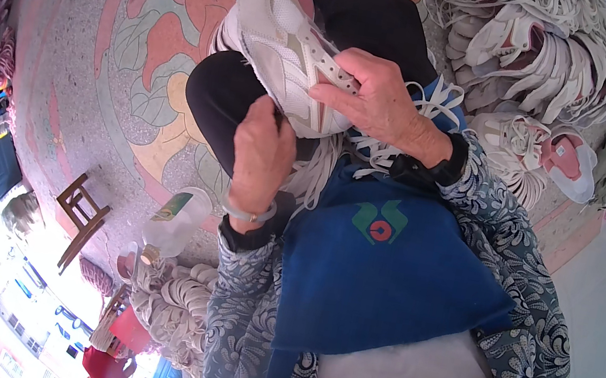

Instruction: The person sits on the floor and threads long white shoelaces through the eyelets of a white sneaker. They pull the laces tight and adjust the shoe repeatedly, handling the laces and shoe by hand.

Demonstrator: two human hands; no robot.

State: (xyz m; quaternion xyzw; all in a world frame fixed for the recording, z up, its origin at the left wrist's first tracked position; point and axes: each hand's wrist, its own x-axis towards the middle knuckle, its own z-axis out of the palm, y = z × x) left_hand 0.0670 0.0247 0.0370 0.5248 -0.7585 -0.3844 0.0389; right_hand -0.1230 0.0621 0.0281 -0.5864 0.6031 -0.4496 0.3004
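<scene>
- One terrazzo floor (pixel 60 60) with inlaid leaf shapes spread beneath everything.
- Right of the wearer, a large heap of pale shoe uppers (pixel 569 85) lay on it, trailing strips.
- A blue apron (pixel 389 299) covered the lap, its front edge near loose white laces (pixel 450 100), which might have snagged if the right wrist had swung back.
- Black-trousered knees (pixel 214 98) stood apart; with no flat support between them, the work could have slipped had either leg shifted.
- Across those knees lay a white-and-beige shoe upper (pixel 284 62), tilted, toe pointing away.
- The right grip (pixel 385 103) pinched its eyelet side, thumb uppermost; pulling hard there could have creased the mesh.
- The left grip (pixel 265 151) curled against the lower edge; whether it clasped anything could not be told. Uneven tugging might have twisted the upper or frayed that edge.
</scene>
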